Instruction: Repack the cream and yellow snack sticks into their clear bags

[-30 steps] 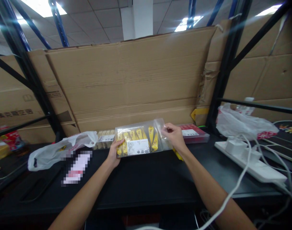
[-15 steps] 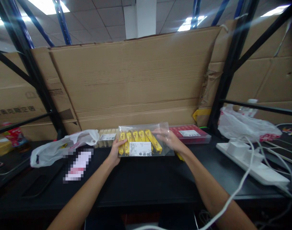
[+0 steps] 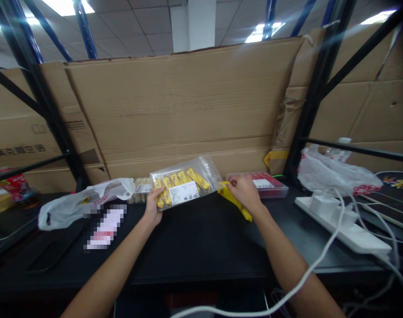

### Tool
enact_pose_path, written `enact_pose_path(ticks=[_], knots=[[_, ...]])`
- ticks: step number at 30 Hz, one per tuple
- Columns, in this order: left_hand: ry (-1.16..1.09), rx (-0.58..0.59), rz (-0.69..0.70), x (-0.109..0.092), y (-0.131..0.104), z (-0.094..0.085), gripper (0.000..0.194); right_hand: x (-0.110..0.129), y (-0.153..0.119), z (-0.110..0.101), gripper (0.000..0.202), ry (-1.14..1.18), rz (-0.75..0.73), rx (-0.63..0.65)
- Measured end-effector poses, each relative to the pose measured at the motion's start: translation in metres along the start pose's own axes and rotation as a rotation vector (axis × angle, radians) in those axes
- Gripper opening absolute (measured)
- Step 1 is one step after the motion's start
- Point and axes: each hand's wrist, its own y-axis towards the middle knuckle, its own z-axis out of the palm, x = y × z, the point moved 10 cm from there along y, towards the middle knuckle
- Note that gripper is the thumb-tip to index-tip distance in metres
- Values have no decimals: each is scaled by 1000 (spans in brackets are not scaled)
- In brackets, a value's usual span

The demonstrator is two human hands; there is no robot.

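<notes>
My left hand (image 3: 153,205) grips the lower left end of a clear plastic bag (image 3: 208,170), which is tilted with its right end raised. Inside the bag lie several yellow packets (image 3: 178,179) behind a white printed label (image 3: 184,192). To the right of the bag, my right hand (image 3: 246,192) is closed on the upper end of a loose yellow packet (image 3: 236,202), whose lower end slants down to the right over the black table. Behind my right hand a flat red box (image 3: 274,187) with a clear cover is partly hidden.
A white plastic bag (image 3: 62,212) and a blurred-out pink item (image 3: 105,229) lie on the black table (image 3: 194,251) at left. A beige pack (image 3: 142,187) stands behind my left hand. At right are a power strip (image 3: 350,229), white cables and another plastic bag (image 3: 333,170). Cardboard (image 3: 188,106) rises behind.
My right hand has come away from the clear bag and moved lower right, taking hold of the loose yellow packet. The clear bag has tilted up at its right end and shifted slightly left.
</notes>
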Motion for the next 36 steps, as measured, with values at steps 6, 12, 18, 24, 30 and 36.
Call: enact_pose_path(ticks=[6,12,18,24,30,36], knots=[[-28,-23,31,-2,5,-4,53,12,-11,17,16,-34,-30,30],[-20,-28,44,-4,6,-6,59,12,-4,-1,12,128,29,-108],[1,-4,45,-3,4,-3,60,-3,-4,-28,53,446,165,-335],[34,26,21,2,-1,3,60,2,1,2,85,928,263,-136],[42,35,24,1,0,2,63,16,1,25,57,1062,278,64],[58,47,21,3,0,3,63,23,-1,29,52,1129,277,135]])
